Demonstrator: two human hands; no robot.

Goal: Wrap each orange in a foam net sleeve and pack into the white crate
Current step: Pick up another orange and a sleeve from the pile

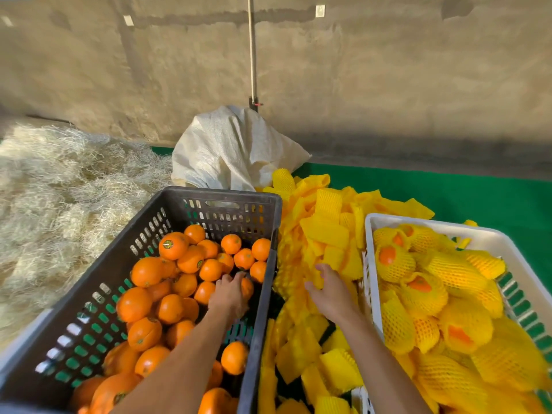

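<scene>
A dark grey crate (179,195) at the left holds several bare oranges (173,245). My left hand (229,294) reaches into it and curls its fingers over an orange (247,287) near the right wall. Between the crates lies a pile of yellow foam net sleeves (324,231). My right hand (330,289) rests on that pile, its fingers closing on a sleeve (316,280). The white crate (372,264) at the right holds several oranges wrapped in yellow sleeves (394,261).
A white woven sack (233,147) lies open behind the sleeve pile. Pale straw-like packing (65,186) covers the left side. Green matting (463,192) spreads at the back right, below a tan wall with a pole (252,55).
</scene>
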